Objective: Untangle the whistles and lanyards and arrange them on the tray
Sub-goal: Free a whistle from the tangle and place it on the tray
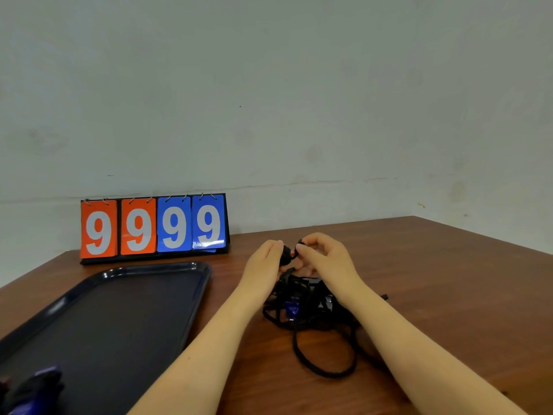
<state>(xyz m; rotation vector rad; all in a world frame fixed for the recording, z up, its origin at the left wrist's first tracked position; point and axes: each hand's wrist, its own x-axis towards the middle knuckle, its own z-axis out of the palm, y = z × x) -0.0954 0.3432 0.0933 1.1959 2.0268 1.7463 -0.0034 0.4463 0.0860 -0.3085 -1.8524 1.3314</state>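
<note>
One whistle (33, 384) seems laid on the tray (155, 272); both hands, left (264, 265) and right (324, 259), pinch cord atop the tangle (302, 307), most still knotted on the worktop (449, 280)

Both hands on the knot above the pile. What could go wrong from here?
1. The left hand and right hand pinch the lanyard knot while the rest of the tangle hangs below; pulling apart may tighten it.
2. A blue whistle sits caught inside the tangle and may snag or get dragged across the table.
3. The loose loop near the table's front could catch a forearm.
</note>
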